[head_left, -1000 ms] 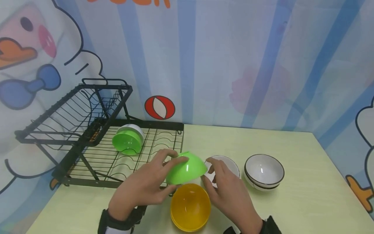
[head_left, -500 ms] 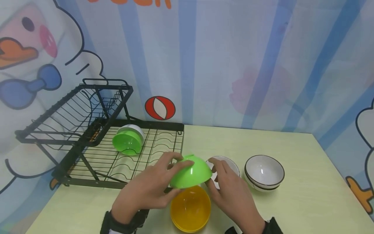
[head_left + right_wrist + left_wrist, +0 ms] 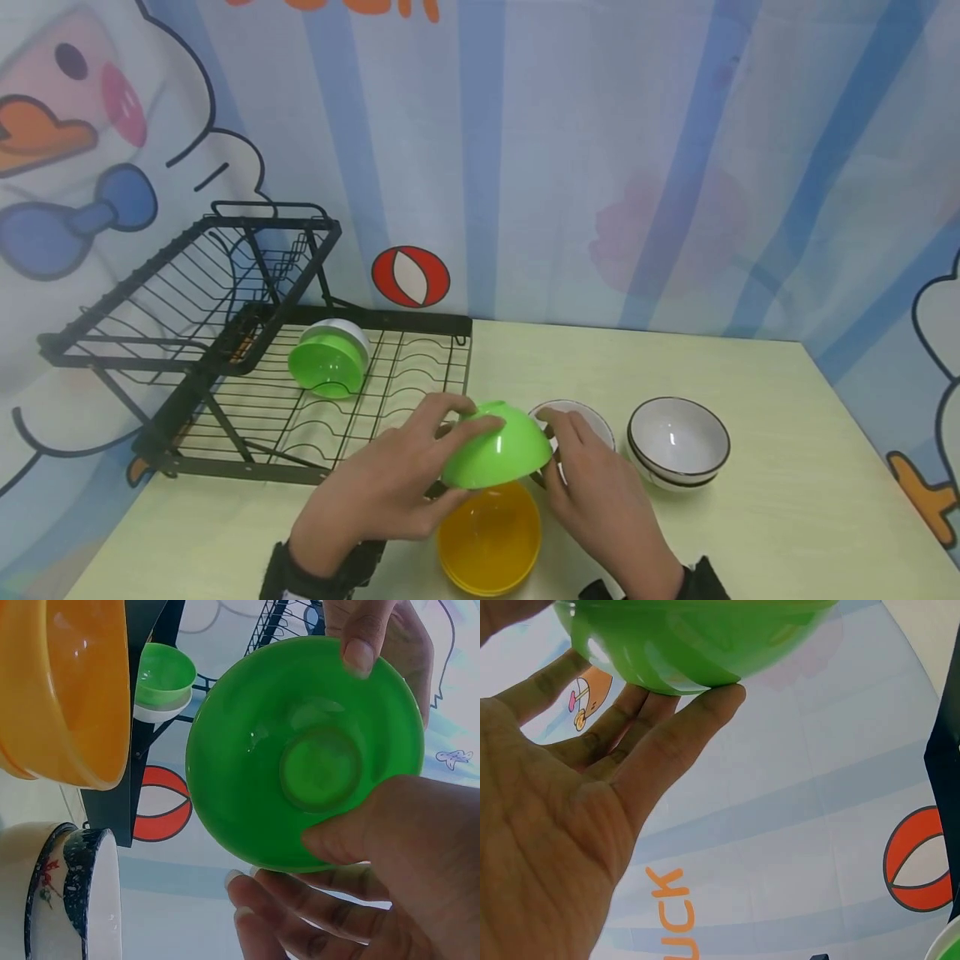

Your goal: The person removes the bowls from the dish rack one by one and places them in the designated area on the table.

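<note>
A glossy green bowl (image 3: pixel 497 450) is held tilted, its base up, over a stack of yellow bowls (image 3: pixel 489 542) in the head view. My left hand (image 3: pixel 393 475) grips it from the left, fingers on the outside and thumb inside the rim. On the opposite side my right hand (image 3: pixel 600 492) pinches the rim, as the right wrist view shows: its thumb lies over the inside of the green bowl (image 3: pixel 247 772) and its fingers pass behind. The left wrist view catches the outer wall of the green bowl (image 3: pixel 697 645) against the left fingertips.
Left on the pale table (image 3: pixel 787 467) stands a black dish rack (image 3: pixel 247 469), with a green bowl (image 3: pixel 326 367) and a white bowl (image 3: pixel 348 327) nested in it. White dark-rimmed bowls (image 3: pixel 678 442) are stacked at right. Another white bowl (image 3: pixel 581 414) sits behind my right hand.
Both hands have shifted the green bowl slightly right and toward me, so it now overlaps more of the yellow bowls in view. The rack and the other bowls stay put.
</note>
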Demonstrator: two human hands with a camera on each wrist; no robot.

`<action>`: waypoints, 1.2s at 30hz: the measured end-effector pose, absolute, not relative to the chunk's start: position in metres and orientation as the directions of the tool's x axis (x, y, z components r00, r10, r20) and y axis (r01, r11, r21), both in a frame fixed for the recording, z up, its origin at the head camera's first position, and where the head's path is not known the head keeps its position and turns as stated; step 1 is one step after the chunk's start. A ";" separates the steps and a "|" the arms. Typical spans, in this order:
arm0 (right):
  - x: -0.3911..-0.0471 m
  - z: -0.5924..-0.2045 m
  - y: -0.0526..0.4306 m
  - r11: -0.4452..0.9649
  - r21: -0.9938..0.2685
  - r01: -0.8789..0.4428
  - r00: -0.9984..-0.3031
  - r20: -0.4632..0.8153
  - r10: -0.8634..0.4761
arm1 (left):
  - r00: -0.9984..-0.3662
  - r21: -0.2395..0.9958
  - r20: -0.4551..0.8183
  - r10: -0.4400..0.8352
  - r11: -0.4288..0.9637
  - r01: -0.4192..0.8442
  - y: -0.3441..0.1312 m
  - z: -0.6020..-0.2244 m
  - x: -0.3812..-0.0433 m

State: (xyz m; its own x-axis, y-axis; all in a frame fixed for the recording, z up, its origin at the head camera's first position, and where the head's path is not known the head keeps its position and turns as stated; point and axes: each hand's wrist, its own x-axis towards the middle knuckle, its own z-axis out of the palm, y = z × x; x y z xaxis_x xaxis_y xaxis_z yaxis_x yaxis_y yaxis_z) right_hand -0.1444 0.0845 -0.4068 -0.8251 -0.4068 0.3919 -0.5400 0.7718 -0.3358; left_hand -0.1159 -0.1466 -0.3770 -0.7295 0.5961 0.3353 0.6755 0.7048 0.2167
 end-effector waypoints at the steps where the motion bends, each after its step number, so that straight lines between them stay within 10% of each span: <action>1: -0.144 -0.407 0.085 0.777 -0.329 -0.537 -0.827 0.387 -0.408 | -0.729 0.221 0.334 0.597 0.703 0.677 -0.146 -0.377 -0.116; 18: -0.142 -0.400 0.097 0.827 -0.283 -0.486 -0.867 0.271 -0.418 | -0.707 0.286 0.295 0.643 0.646 0.707 -0.127 -0.380 -0.116; 36: -0.144 -0.388 0.124 0.748 -0.166 -0.643 -0.757 0.287 -0.587 | -0.698 0.317 0.251 0.671 0.625 0.714 -0.119 -0.385 -0.117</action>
State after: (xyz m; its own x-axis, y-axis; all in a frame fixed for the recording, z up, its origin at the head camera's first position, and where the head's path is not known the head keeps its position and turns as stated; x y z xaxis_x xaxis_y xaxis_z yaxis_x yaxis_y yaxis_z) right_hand -0.1440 0.1242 -0.3882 -0.7572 -0.5866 0.2874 -0.6425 0.7481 -0.1660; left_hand -0.1171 -0.1193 -0.3850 -0.6982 0.6705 0.2508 0.7137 0.6248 0.3167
